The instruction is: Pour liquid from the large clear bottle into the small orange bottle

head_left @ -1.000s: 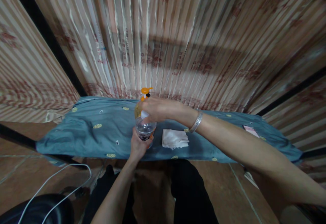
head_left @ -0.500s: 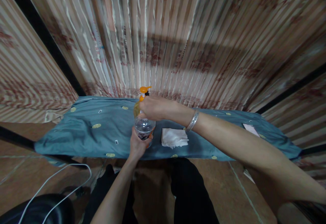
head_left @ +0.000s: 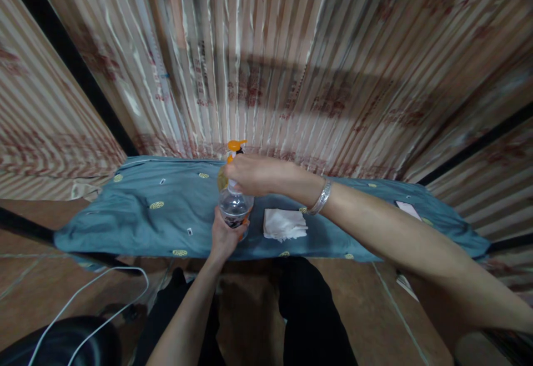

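A clear plastic bottle (head_left: 234,205) with a dark and orange label stands on the blue cloth, close to its front edge. My left hand (head_left: 226,232) is wrapped round its lower part. Over the bottle's top, my right hand (head_left: 250,174) is closed, fingers curled at the white cap (head_left: 234,186), which is mostly covered. Directly behind is a pump bottle (head_left: 222,179) with yellowish contents and an orange pump head (head_left: 235,145); the right hand hides part of it. A folded white cloth or tissue (head_left: 285,224) lies to the right of the clear bottle.
The blue patterned cloth (head_left: 175,224) covers a narrow bed or bench. A phone (head_left: 408,209) lies at its right end. Striped curtains (head_left: 270,77) hang behind, between dark metal posts (head_left: 75,66). A white cable (head_left: 100,277) loops over a black seat (head_left: 62,344) at lower left.
My right hand has turned slightly at the bottle's top, and more of the white cap shows below it. My left hand keeps its grip; the view has shifted a little.
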Motion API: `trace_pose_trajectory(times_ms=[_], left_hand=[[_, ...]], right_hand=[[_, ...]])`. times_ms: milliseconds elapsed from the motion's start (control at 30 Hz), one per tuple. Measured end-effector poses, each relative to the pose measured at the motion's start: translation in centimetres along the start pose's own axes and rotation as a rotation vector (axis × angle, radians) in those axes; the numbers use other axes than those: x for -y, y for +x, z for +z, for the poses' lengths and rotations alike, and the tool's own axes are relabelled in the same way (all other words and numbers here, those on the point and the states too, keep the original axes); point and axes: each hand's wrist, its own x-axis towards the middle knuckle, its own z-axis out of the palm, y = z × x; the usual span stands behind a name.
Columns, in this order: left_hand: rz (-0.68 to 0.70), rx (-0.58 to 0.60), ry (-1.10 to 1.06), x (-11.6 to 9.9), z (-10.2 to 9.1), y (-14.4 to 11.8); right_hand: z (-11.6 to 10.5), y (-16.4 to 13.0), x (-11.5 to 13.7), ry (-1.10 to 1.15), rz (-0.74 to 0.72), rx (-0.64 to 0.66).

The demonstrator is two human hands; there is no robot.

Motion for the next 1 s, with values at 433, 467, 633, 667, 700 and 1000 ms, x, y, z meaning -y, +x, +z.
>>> trace_pose_trajectory(times_ms=[433,467,633,667,700,1000], left_hand=[[-0.067,-0.023,0.132,-0.3,-0.1,0.3],[-0.07,-0.026,0.142,-0.3,-0.1,0.3],[-0.095,-0.041,0.193,-0.6,0.0,0.3],[-0.101,-0.041,0.2,-0.7,0.0,0.2],[-0.105,-0.041,0.206,-0.7,-0.1,0.2],[-0.083,-0.036,0.216,-0.4,-0.1,0.0]], right_hand=[[16.4,-15.5,-5.0,1.021,0.665,-0.627],[19.2,-17.1,-4.8,1.067,0.769,-0.665],[27.9,-23.9,-5.3,0.987,1.282,-0.942],[28.7,-25.1,-5.9,0.937,1.344,-0.96],[29.1,-26.3,-6.6,0.881,1.408,-0.966],[30.7,-30.9,-9.6,0.558,1.656,-0.694]])
